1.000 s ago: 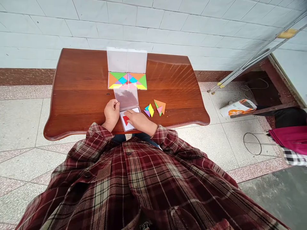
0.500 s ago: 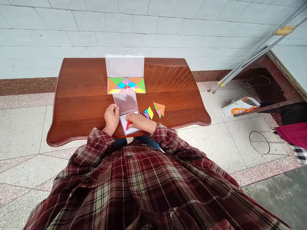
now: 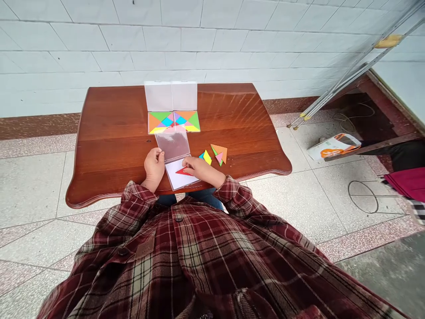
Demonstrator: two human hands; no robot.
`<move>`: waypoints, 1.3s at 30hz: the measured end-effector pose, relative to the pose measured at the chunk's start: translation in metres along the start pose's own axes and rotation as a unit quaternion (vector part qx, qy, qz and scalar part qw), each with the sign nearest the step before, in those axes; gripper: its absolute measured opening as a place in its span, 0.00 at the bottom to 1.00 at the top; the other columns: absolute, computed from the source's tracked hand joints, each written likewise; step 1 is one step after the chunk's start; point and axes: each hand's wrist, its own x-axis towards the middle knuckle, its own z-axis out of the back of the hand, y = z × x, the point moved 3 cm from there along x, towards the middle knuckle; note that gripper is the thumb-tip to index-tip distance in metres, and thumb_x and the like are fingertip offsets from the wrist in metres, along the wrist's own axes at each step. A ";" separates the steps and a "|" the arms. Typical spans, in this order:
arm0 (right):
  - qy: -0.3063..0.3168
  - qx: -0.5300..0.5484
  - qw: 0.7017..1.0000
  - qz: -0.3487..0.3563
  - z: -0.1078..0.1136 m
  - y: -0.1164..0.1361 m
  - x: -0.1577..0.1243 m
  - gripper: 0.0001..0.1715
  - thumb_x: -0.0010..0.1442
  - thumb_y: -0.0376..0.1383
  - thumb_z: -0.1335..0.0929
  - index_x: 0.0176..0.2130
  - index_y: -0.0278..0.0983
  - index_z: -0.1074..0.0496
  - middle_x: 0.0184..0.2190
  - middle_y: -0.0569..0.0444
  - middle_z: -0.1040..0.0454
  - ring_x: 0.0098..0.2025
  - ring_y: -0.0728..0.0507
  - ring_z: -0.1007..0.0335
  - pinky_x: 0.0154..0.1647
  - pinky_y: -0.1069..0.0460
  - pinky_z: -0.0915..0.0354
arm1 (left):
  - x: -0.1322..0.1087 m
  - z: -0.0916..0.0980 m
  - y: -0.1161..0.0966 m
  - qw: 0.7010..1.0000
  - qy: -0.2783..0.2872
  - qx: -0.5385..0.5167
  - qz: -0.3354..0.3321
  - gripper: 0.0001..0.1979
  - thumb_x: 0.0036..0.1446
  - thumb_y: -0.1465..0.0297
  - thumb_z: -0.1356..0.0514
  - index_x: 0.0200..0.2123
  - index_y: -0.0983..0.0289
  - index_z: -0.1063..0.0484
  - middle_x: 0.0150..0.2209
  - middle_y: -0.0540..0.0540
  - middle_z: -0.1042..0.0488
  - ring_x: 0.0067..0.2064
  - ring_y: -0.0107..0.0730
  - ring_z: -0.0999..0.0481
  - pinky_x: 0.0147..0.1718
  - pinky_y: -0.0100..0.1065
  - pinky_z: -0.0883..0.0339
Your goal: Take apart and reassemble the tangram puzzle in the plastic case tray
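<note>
At the near edge of the wooden table: left hand, pinching clear plastic flap; right hand, fingers down on red triangular tile, grip unclear, atop white card. Loose tangram tiles just right; plaid sleeve could knock them.

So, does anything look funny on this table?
Yes: a few colored puzzle pieces lie loose on the table, apart from the neat pattern in the open plastic case.
</note>
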 end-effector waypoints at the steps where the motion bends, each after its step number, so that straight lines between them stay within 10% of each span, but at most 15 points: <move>1: -0.012 0.017 1.000 0.009 -0.001 -0.003 -0.001 0.04 0.57 0.29 0.33 0.33 0.37 0.35 0.26 0.61 0.35 0.29 0.51 0.42 0.32 0.56 0.49 | 0.000 0.000 0.000 1.000 0.004 -0.004 -0.004 0.04 0.56 0.67 0.45 0.31 0.61 0.35 0.29 0.50 0.31 0.31 0.29 0.32 0.34 0.32 0.38; 17: -0.096 0.131 0.987 0.012 -0.013 -0.010 -0.024 0.05 0.56 0.30 0.36 0.35 0.38 0.33 0.29 0.58 0.32 0.31 0.50 0.38 0.36 0.54 0.40 | -0.012 -0.001 -0.011 0.991 0.123 -0.043 -0.037 0.06 0.54 0.65 0.43 0.29 0.61 0.34 0.27 0.48 0.30 0.29 0.27 0.31 0.33 0.31 0.37; 39: -0.142 0.121 0.982 -0.006 -0.025 -0.005 -0.027 0.07 0.55 0.29 0.37 0.36 0.38 0.32 0.29 0.57 0.32 0.32 0.48 0.37 0.39 0.53 0.39 | -0.013 0.003 -0.014 0.991 0.128 -0.014 -0.034 0.07 0.54 0.64 0.44 0.29 0.61 0.33 0.28 0.49 0.28 0.30 0.29 0.30 0.34 0.32 0.36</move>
